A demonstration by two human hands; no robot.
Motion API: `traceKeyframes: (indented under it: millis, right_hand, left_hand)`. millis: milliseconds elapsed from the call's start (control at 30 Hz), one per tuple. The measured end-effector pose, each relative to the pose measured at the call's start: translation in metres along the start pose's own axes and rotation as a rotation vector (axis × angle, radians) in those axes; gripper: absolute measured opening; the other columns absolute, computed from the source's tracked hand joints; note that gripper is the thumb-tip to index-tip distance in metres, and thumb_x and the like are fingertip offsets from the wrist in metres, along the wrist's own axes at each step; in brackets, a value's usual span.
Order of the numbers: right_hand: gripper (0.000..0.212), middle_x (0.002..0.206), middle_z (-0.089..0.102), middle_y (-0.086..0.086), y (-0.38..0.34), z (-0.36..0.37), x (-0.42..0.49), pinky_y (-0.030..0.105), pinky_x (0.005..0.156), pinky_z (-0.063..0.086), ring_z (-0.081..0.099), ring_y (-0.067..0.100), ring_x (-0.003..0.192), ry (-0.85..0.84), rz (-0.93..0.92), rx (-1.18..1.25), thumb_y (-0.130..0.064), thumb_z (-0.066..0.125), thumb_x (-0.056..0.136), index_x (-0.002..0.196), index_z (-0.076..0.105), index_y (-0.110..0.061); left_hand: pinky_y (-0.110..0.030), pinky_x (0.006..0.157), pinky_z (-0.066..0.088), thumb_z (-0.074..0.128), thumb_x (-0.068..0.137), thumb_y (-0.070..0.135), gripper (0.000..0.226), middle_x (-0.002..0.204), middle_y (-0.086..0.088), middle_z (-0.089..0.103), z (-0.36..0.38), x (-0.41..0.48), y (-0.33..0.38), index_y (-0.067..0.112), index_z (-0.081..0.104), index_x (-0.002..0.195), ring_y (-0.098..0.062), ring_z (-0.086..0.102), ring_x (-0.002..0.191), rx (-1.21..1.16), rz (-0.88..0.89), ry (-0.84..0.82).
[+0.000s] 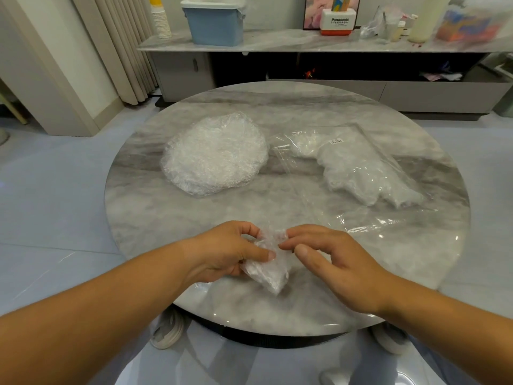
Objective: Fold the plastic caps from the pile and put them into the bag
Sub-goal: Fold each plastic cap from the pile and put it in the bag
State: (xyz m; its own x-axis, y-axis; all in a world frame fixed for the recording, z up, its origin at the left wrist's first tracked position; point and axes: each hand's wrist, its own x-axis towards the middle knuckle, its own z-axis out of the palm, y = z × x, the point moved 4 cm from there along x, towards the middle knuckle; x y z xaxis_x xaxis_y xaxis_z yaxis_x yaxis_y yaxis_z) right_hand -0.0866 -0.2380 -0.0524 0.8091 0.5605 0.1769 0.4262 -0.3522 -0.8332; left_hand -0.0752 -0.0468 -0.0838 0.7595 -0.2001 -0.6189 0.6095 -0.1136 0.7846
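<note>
While the crumpled plastic cap [268, 266] is lying low in the centre of the frame, at the near edge of the round marble table [277, 107], both hands are closing on it. The left hand [230, 251] is gripping the cap from the left, its thumb pressing across the upper part of the plastic and its fingers curling over behind. The right hand [333, 262] is coming in from the right with its fingers bent, and its fingertips [286, 233] are nipping the cap's upper right edge while its thumb is sitting just beside the plastic. The cap's lower end is pointing toward the bottom of the frame and resting on the tabletop.

Further up and left of centre, the pile [213, 154] of unfolded caps is sitting as a rounded, glittering heap, well apart from the hands. Right of centre, the clear bag [281, 155] is lying flat, with folded caps [358, 173] showing white inside it and a small label near its top.

Across the top of the frame a long sideboard [305, 43] is carrying a blue bin [213, 23], a white and red Panasonic box [338, 22] and, at upper left, a stack of paper cups [161, 23] beside a pale curtain [125, 45].
</note>
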Motion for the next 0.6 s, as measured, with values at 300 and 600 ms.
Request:
traceKeyframes:
  millis: [300,600]
  right_hand:
    - [0.049,0.124,0.069,-0.004,-0.001,0.011,-0.011,0.033,0.091,0.054,0.063,0.011,0.115,-0.1,-0.264,-0.375,-0.052,0.044,0.101,0.118,0.074,-0.017]
    - [0.052,0.129,0.059,-0.002,0.001,0.032,-0.019,0.038,0.1,0.042,0.047,0.021,0.125,-0.399,-0.405,-0.761,-0.053,0.046,0.1,0.137,0.052,-0.017]
  left_hand:
    - [-0.038,0.088,0.06,0.062,0.089,-0.011,0.038,0.106,-0.018,0.072,-0.004,-0.009,0.007,0.0,0.059,0.125,-0.025,0.072,0.094,-0.144,-0.114,-0.16]
    - [-0.038,0.08,0.06,0.079,0.083,0.036,0.049,0.097,-0.014,0.075,0.004,-0.007,0.005,0.0,0.065,0.114,-0.024,0.074,0.087,0.082,-0.071,-0.039]
